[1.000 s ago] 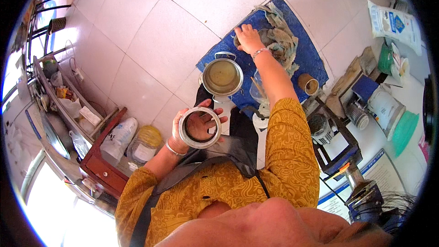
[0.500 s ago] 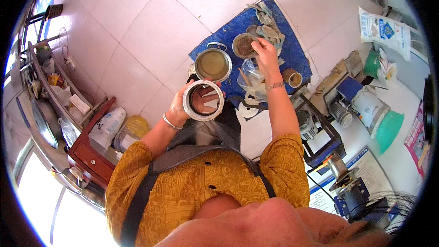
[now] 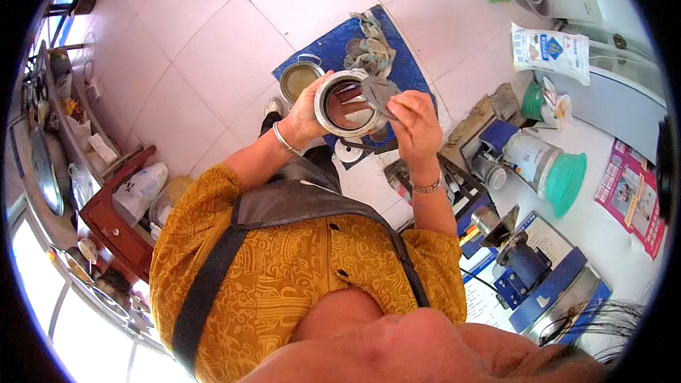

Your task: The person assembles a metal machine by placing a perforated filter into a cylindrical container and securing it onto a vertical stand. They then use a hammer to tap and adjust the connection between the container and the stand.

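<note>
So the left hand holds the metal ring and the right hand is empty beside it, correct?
Not quite. In the head view the left hand does hold the metal ring, but the right hand is not empty: its fingers pinch a grey cloth against the ring's rim.

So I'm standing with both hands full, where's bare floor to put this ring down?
The pink tiled floor left of the blue mat lies open up to the shelf. The mat itself is crowded: a steel pot, rags, a white disc. Right of it, machines and a white bag fill the space.
</note>
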`<action>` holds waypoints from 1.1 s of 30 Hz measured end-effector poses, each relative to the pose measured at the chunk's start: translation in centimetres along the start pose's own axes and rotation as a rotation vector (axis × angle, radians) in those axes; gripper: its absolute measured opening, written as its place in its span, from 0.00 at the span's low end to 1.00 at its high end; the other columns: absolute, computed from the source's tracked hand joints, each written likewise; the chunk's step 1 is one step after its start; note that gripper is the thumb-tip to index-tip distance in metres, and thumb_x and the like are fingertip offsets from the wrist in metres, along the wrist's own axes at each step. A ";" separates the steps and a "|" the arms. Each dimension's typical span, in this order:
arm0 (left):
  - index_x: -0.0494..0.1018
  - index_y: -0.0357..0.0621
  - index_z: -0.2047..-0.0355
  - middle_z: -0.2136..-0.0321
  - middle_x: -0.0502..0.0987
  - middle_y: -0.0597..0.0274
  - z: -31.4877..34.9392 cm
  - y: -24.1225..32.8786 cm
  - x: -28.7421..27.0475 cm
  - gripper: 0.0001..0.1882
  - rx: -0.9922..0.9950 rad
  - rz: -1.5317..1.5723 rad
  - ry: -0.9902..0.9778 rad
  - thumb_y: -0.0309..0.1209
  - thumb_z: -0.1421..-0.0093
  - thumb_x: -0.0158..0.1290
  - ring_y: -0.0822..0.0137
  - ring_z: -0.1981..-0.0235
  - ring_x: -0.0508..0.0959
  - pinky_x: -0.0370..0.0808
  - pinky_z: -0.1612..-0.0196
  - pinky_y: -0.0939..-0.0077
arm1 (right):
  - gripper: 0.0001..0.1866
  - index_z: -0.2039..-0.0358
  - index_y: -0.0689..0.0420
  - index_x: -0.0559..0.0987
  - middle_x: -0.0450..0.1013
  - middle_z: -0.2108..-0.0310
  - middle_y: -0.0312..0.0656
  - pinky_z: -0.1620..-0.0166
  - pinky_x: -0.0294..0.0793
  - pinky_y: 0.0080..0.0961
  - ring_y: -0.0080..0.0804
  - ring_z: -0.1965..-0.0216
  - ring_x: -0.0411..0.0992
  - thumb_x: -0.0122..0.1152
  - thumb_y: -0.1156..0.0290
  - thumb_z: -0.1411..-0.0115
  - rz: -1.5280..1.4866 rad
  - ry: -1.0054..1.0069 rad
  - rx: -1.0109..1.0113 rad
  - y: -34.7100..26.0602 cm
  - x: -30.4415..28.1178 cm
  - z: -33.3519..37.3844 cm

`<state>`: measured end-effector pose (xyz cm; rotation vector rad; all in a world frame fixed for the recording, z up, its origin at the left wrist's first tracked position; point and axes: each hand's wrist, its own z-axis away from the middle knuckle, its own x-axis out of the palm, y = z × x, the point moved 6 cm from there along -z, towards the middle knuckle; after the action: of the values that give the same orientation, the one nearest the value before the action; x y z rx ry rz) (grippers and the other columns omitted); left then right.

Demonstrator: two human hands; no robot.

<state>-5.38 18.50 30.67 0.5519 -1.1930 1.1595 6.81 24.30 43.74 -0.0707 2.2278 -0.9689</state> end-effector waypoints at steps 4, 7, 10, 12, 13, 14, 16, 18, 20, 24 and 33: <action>0.69 0.45 0.52 0.52 0.71 0.56 -0.5 -2.6 2.0 0.24 -0.013 -0.030 -0.008 0.50 0.37 0.39 0.52 0.49 0.67 0.56 0.47 0.34 | 0.15 0.66 0.54 0.80 0.71 0.63 0.41 0.54 0.69 0.38 0.39 0.60 0.69 0.66 0.79 0.58 0.232 -0.027 -0.141 -3.2 -2.5 1.7; 0.70 0.46 0.53 0.52 0.71 0.57 -0.7 -4.4 2.7 0.24 -0.016 -0.081 0.006 0.51 0.38 0.40 0.53 0.49 0.68 0.56 0.47 0.35 | 0.15 0.66 0.53 0.80 0.71 0.63 0.40 0.54 0.69 0.38 0.38 0.60 0.69 0.67 0.79 0.58 0.261 0.018 -0.113 -4.5 -4.4 2.6; 0.70 0.46 0.53 0.52 0.72 0.57 -0.6 -5.8 3.5 0.25 -0.042 -0.111 -0.032 0.51 0.38 0.40 0.53 0.49 0.68 0.57 0.47 0.35 | 0.13 0.66 0.56 0.79 0.72 0.67 0.41 0.58 0.70 0.31 0.38 0.64 0.70 0.65 0.81 0.56 0.309 0.065 -0.014 -4.7 -6.3 2.9; 0.70 0.46 0.52 0.53 0.72 0.56 -0.9 -6.6 2.9 0.26 -0.038 -0.135 -0.028 0.52 0.38 0.40 0.52 0.48 0.67 0.58 0.48 0.36 | 0.11 0.66 0.59 0.79 0.72 0.69 0.41 0.62 0.70 0.25 0.35 0.67 0.71 0.63 0.81 0.53 0.255 0.111 0.167 -4.3 -7.8 3.0; 0.70 0.46 0.52 0.53 0.72 0.55 -1.0 -7.0 2.5 0.26 -0.035 -0.147 -0.026 0.53 0.38 0.40 0.51 0.47 0.67 0.59 0.48 0.37 | 0.10 0.67 0.60 0.78 0.72 0.71 0.40 0.64 0.69 0.22 0.33 0.69 0.71 0.62 0.81 0.52 0.180 0.146 0.297 -4.2 -8.7 2.7; 0.69 0.46 0.51 0.53 0.72 0.55 -1.2 -7.5 2.5 0.27 -0.046 -0.145 -0.012 0.53 0.38 0.40 0.50 0.47 0.67 0.60 0.48 0.37 | 0.09 0.67 0.62 0.78 0.73 0.72 0.40 0.65 0.69 0.19 0.30 0.71 0.71 0.62 0.81 0.50 0.113 0.181 0.426 -3.9 -9.5 2.8; 0.69 0.46 0.51 0.53 0.72 0.53 -1.2 -8.4 2.4 0.27 -0.066 -0.142 0.017 0.54 0.38 0.40 0.49 0.46 0.67 0.61 0.49 0.37 | 0.07 0.66 0.64 0.78 0.73 0.72 0.35 0.66 0.67 0.15 0.20 0.71 0.68 0.60 0.79 0.47 -0.308 0.312 0.589 -2.5 -9.9 3.6; 0.69 0.45 0.52 0.53 0.72 0.51 -1.1 -9.1 2.8 0.27 -0.064 -0.129 0.029 0.53 0.37 0.38 0.47 0.48 0.69 0.62 0.49 0.36 | 0.07 0.65 0.64 0.78 0.72 0.72 0.33 0.67 0.66 0.14 0.17 0.70 0.66 0.60 0.79 0.46 -0.579 0.393 0.692 -1.9 -9.6 4.2; 0.70 0.45 0.52 0.53 0.72 0.50 -1.1 -9.6 3.7 0.26 -0.075 -0.120 0.013 0.52 0.37 0.38 0.46 0.49 0.69 0.62 0.49 0.35 | 0.08 0.65 0.63 0.78 0.72 0.72 0.37 0.66 0.69 0.17 0.26 0.71 0.69 0.61 0.79 0.48 -0.187 0.282 0.533 -4.5 -10.7 3.6; 0.71 0.45 0.55 0.55 0.74 0.55 -1.7 -9.8 5.3 0.24 -0.039 -0.129 -0.039 0.50 0.36 0.36 0.50 0.51 0.72 0.64 0.49 0.40 | 0.12 0.67 0.58 0.79 0.73 0.68 0.39 0.63 0.70 0.27 0.35 0.67 0.70 0.65 0.78 0.55 0.356 0.037 -0.027 -10.0 -10.4 2.8; 0.71 0.43 0.56 0.56 0.75 0.56 -0.6 -10.3 9.6 0.23 0.066 -0.207 -0.076 0.48 0.35 0.37 0.58 0.54 0.74 0.68 0.48 0.58 | 0.18 0.65 0.53 0.81 0.64 0.50 0.46 0.51 0.68 0.36 0.43 0.50 0.65 0.64 0.82 0.60 0.514 0.078 0.002 -11.3 -10.3 6.3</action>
<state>3.62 19.08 41.58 0.7576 -1.1360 1.0115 16.07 15.43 54.16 0.5239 2.1527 -0.6952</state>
